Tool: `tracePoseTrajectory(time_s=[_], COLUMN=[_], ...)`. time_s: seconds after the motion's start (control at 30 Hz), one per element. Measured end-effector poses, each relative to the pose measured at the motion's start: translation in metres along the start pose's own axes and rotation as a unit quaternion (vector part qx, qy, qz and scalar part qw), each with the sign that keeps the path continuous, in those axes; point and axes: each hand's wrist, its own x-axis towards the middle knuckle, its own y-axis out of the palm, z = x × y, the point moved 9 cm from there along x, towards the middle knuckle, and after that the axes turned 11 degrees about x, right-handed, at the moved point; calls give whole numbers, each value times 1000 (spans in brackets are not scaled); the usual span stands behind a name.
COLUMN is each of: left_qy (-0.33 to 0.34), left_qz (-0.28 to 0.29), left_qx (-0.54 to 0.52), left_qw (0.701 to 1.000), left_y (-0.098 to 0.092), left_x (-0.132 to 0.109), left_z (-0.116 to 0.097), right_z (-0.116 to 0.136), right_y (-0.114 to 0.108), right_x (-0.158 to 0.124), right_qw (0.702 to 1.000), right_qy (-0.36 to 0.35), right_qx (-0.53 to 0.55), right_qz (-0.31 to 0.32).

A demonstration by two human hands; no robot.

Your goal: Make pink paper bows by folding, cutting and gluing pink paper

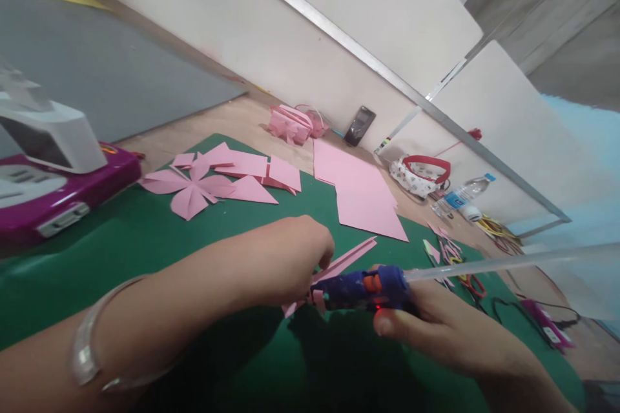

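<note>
My right hand (pixel 431 313) is closed round a blue hot glue gun (pixel 346 292) with orange parts and a small red light. A long translucent glue stick (pixel 484 264) juts out of its back end. The gun's nose points left, towards my left hand (pixel 307 248), whose fingers are curled over and partly hidden. A narrow folded pink paper strip (pixel 351 257) runs out from beside the left fingers, and small pink paper bits (pixel 289 310) show under them. Whether the left fingers pinch this paper is hard to see, but they are closed at it.
Left on the green sheet (pixel 252 232) lie a pink paper flower (pixel 191 188) and cut pink pieces (pixel 249 190). Pink sheets (pixel 363 190) lie beyond. Scissors (pixel 472 284) and scraps are at right, with a water bottle (pixel 462 197). A purple power strip (pixel 72 190) stands at far left.
</note>
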Motion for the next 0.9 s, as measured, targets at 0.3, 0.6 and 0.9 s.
tracePoseTrajectory(time_s=[0.3,0.6,0.9], left_qy=[-6,-7,3], left_qz=[-15,-12,-14], left_qx=[38,43,48], left_qw=[999,999,999], left_y=[-4,-5,-3], left_x=[-3,-3,-1], left_z=[0,0,1], right_z=[5,-8,-37], right_y=[-3,-9,-47], right_x=[-1,-3,-10], right_qw=[1000,999,990], right_qy=[-17,14,55], right_qx=[1,-13,-24], right_qz=[-7,-26,-125])
